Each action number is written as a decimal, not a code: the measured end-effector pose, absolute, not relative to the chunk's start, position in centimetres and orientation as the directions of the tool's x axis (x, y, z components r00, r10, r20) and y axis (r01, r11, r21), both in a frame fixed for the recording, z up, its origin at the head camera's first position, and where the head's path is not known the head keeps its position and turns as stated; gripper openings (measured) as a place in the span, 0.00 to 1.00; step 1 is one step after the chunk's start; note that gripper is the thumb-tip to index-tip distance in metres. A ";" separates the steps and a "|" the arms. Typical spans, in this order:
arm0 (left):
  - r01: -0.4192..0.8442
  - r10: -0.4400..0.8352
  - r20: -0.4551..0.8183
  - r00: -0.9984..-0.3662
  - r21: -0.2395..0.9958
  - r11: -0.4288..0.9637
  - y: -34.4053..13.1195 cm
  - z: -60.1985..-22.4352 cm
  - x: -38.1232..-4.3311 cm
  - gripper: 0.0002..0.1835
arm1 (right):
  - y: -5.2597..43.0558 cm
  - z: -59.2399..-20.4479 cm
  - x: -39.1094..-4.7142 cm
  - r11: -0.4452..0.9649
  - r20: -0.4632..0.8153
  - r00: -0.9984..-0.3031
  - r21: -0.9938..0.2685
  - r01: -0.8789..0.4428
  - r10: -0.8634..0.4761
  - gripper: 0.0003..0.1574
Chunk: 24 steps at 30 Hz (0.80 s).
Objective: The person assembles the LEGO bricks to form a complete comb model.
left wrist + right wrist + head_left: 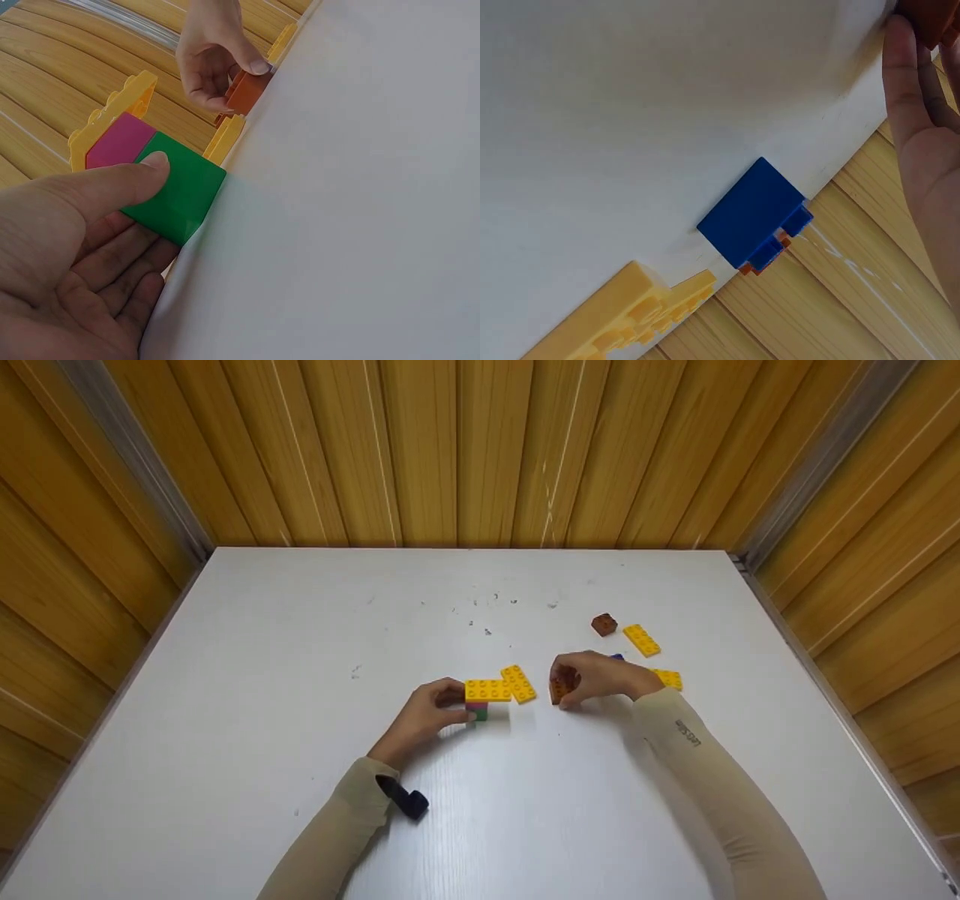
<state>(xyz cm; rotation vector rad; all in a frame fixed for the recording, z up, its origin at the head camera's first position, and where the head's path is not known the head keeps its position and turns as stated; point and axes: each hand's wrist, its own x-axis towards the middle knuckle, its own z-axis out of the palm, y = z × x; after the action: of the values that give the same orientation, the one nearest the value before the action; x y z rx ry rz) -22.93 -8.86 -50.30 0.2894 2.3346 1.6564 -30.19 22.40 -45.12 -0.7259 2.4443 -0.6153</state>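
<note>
My left hand [424, 716] grips a small stack between thumb and fingers. The stack has a green brick [184, 187] at the bottom, a magenta brick [120, 141] above it and a long yellow brick [487, 690] on top, which overhangs to the right. Just right of the stack, a loose flat yellow brick [518, 684] lies at an angle on the table. My right hand [592, 673] pinches a brown brick [247, 91] at the table surface, partly hidden by the fingers in the head view.
Beyond the right hand lie another brown brick [604, 624] and a flat yellow brick [641, 640]. A blue brick [757, 210] and a further yellow brick [669, 679] sit by the right wrist. Wood-patterned panels [420, 450] border the white table [300, 622].
</note>
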 end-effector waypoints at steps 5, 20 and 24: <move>0.019 0.327 -0.089 -0.941 0.950 0.313 -8.9 -49.6 -22.6 0.20 | 22.4 -45.4 -30.3 0.733 -0.315 -0.724 -0.570 -0.372 -0.613 0.20; 0.006 0.332 -0.095 -0.938 0.957 0.291 -9.0 -50.4 -22.8 0.21 | 22.1 -45.5 -30.2 0.613 -0.157 -0.698 -0.635 -0.471 -0.699 0.21; 0.010 0.322 -0.091 -0.942 0.954 0.298 -9.0 -50.4 -22.9 0.21 | 21.9 -45.4 -30.3 0.584 -0.143 -0.699 -0.677 -0.447 -0.701 0.19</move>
<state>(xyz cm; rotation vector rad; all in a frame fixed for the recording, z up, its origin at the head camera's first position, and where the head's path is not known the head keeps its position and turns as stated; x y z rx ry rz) -22.85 -8.98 -50.39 0.3036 2.3033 1.6904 -30.30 21.91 -45.39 -0.9246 2.4203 -0.8752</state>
